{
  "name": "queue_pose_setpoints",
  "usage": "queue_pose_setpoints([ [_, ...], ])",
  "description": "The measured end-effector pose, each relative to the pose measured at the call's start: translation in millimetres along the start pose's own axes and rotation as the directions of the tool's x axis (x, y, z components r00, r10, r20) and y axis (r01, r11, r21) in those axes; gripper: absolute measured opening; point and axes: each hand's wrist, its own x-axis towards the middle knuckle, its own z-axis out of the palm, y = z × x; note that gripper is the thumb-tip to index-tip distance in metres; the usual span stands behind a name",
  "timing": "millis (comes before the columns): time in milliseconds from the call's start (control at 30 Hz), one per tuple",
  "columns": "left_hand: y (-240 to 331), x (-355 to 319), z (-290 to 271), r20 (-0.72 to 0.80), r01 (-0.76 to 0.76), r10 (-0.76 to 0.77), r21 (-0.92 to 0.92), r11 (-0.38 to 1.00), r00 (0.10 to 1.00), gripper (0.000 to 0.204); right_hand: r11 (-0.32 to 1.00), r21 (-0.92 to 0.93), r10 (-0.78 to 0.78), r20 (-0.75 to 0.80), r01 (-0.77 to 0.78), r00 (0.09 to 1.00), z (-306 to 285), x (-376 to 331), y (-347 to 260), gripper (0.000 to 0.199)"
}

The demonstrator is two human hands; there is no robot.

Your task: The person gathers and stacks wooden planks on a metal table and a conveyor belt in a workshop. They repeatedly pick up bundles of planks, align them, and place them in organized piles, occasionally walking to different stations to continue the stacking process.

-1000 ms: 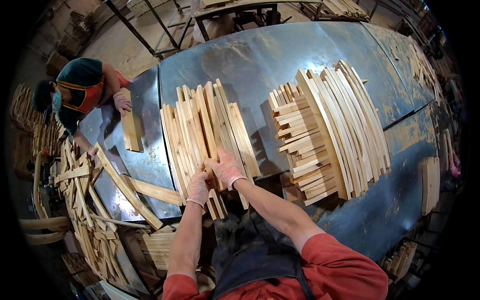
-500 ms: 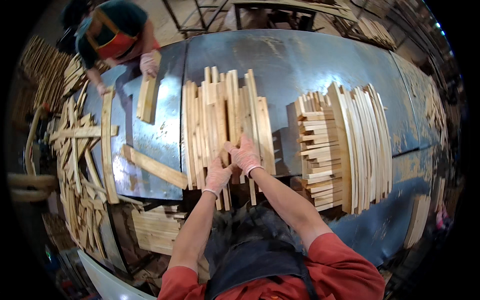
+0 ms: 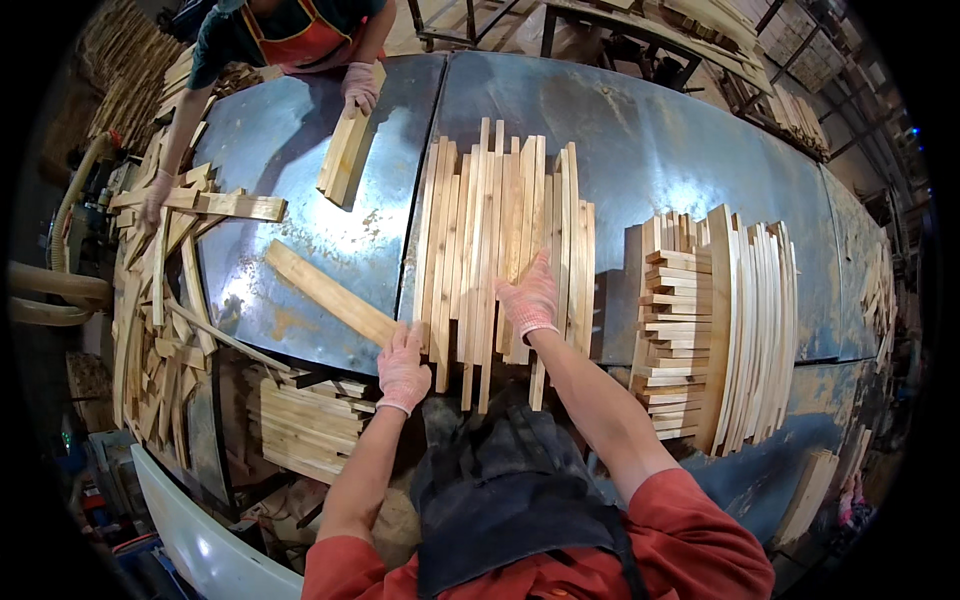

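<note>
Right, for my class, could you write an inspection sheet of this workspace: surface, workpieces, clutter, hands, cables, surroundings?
Surface: blue-grey sheet-metal tabletop, scuffed in patches.
Workpieces: wooden strips side by side, ends uneven; a crosswise stack of slats to their right.
Clutter: jumbled heap of wood pieces at left.
Hands: both gloved; left hand at an angled board's near end, right hand on the strips.
Cables: none clearly made out.
Surroundings: co-worker at upper left, one hand on a thick board.
</note>
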Motion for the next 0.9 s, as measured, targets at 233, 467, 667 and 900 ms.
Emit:
queue_pose_setpoints([
  [233, 6, 43, -11, 0.127, -0.233, 0.21, 0.214, 0.949, 0.97, 0.1, 0.999, -0.04, -0.034, -0.093, 0.031, 0.995, 13, 2, 5, 0.119],
  [467, -4, 53, -18, 0.062, -0.348, 0.343, 0.122, 0.93, 0.937, 0.08, 0.999, -0.016, -0.04, -0.059, 0.039, 0.997, 11, 4, 9, 0.121],
  [667, -13, 66, -18, -0.074, -0.381, 0.392, 0.125, 0.916, 0.917, 0.035, 0.997, -0.059, -0.048, -0.082, 0.043, 0.995, 16, 5, 12, 0.122],
  [900, -45, 91, -23, 0.03, -0.219, 0.217, 0.182, 0.959, 0.976, 0.034, 0.998, -0.059, -0.002, -0.076, -0.003, 0.997, 16, 6, 7, 0.126],
])
